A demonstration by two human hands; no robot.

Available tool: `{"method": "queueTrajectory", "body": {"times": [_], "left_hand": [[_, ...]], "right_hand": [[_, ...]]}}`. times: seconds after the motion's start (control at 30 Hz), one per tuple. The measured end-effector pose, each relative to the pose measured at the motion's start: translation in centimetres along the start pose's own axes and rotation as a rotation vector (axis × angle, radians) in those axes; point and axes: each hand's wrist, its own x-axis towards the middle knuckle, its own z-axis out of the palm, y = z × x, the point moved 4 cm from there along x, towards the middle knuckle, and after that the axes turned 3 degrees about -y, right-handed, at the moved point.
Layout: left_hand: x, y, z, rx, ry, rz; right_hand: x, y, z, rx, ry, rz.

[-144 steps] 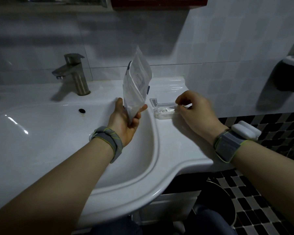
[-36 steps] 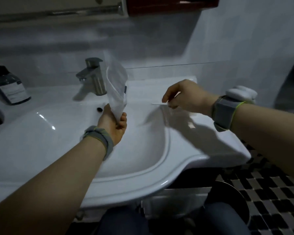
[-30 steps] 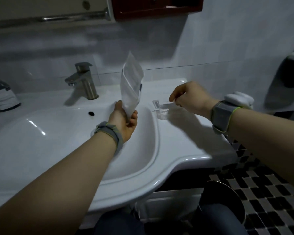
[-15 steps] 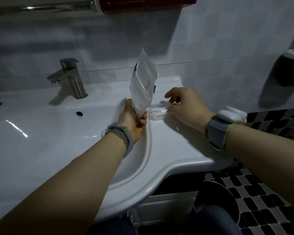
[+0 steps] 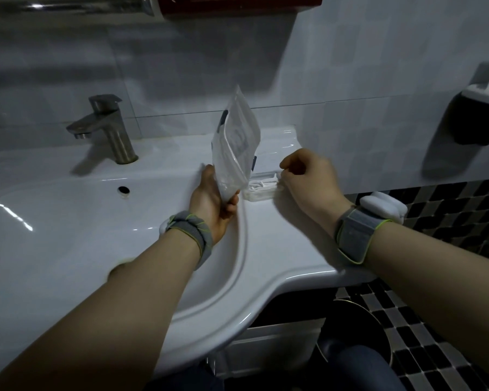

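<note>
Overhead, from the head view, the left hand (image 5: 213, 201) holds a clear plastic pouch (image 5: 236, 148) upright over the basin's right edge, its grip closed around the pouch's lower corner. Just beside it, a small clear box (image 5: 261, 190) with white pieces inside lies open on the white sink surface (image 5: 288, 238). The right hand (image 5: 308, 179) curls over the box's right end, its grip narrow, fingertips pinching there. A steel faucet (image 5: 110, 128) stands well to the left.
</note>
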Motion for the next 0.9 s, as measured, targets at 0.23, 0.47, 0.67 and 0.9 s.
{"method": "queueTrajectory", "body": {"times": [0.23, 0.47, 0.67, 0.9], "left_hand": [[-0.1, 0.1, 0.2, 0.061, -0.006, 0.016], [-0.1, 0.4, -0.5, 0.028, 0.08, 0.058], [-0.6, 1.4, -1.4, 0.049, 0.192, 0.116], [-0.4, 2.6, -2.7, 0.163, 0.27, 0.225]], "right_hand": [[-0.4, -0.3, -0.3, 0.029, 0.062, -0.036], [-2.1, -5.7, -2.3, 0.089, 0.232, -0.33], [-3.6, -12.0, -2.0, -0.288, 0.021, -0.675], [-2.7, -13.9, -0.7, -0.625, -0.3, -0.481]]}}
